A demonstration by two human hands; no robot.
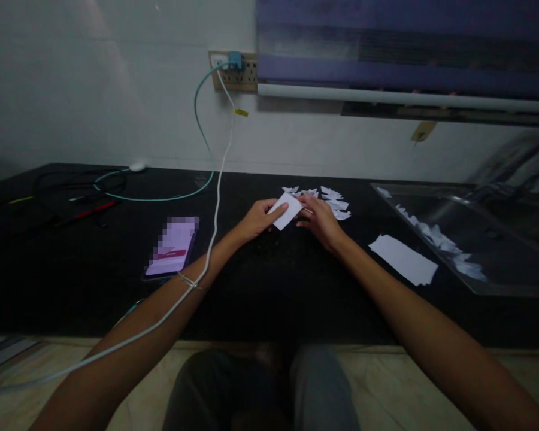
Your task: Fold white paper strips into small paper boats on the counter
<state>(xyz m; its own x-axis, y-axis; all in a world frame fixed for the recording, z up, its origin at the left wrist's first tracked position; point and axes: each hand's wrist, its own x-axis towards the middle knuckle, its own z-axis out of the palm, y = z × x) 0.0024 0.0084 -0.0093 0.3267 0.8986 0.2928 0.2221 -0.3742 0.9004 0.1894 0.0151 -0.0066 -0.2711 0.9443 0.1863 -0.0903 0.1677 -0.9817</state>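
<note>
A small piece of white paper (289, 211) is held up over the black counter between my two hands. My left hand (261, 218) pinches its left edge, the thumb lying across the front face. At the paper's right edge is my right hand (320, 219), its fingers bent and partly behind the sheet; they appear to grip that edge. Several folded white paper pieces (336, 203) lie on the counter just behind my hands. To the right rests a stack of flat white paper sheets (404, 258).
More folded papers (444, 242) line the left rim of a metal sink (512, 230). A lit phone (173, 246) lies to the left. A white cable (217, 203) crosses over my left forearm from the wall socket (233, 70). Dark and red cables (92, 211) lie far left.
</note>
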